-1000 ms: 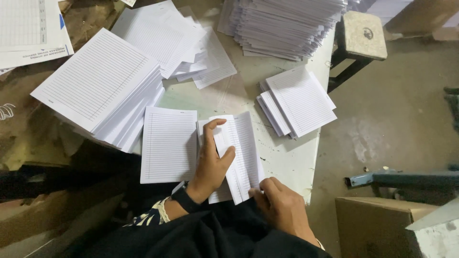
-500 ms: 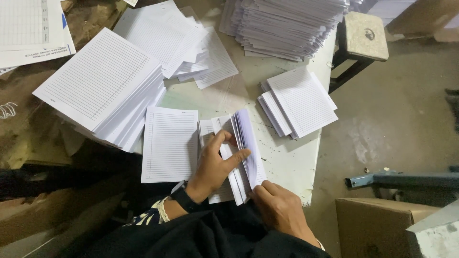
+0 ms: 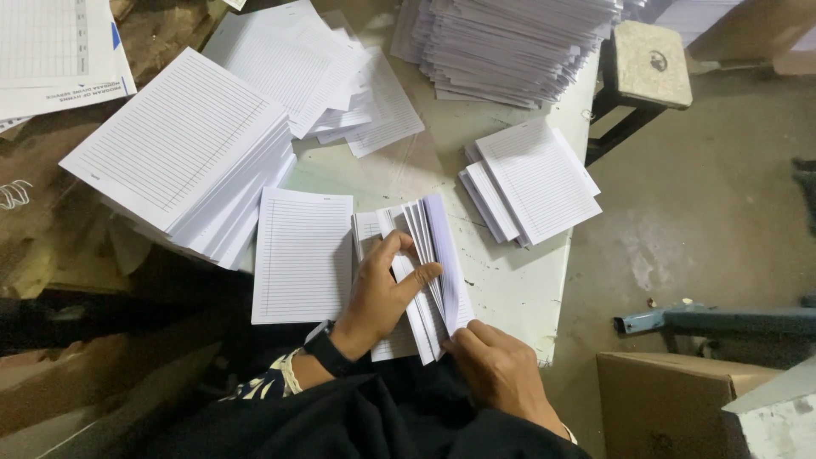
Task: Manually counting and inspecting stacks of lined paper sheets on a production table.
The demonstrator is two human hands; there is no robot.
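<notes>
A thick bundle of lined white sheets (image 3: 429,246) lies at the near edge of a pale table (image 3: 510,289), its leaves fanned upward. My left hand (image 3: 382,285) presses on the bundle, fingers spread among the lifted leaves. My right hand (image 3: 501,365) grips the bundle's near right corner and bends the sheets up. A single flat stack of lined paper (image 3: 302,255) lies just left of the bundle, untouched.
A tall slanted stack of lined sheets (image 3: 183,153) sits at the left, loose sheets (image 3: 314,76) behind it, a large layered pile (image 3: 510,47) at the back, a small stack (image 3: 531,183) at the right. A stool (image 3: 650,68) and a cardboard box (image 3: 671,408) stand on the floor.
The bundle's leaves have risen and fanned out further under my right hand. My left fingers have slid in between the lifted sheets.
</notes>
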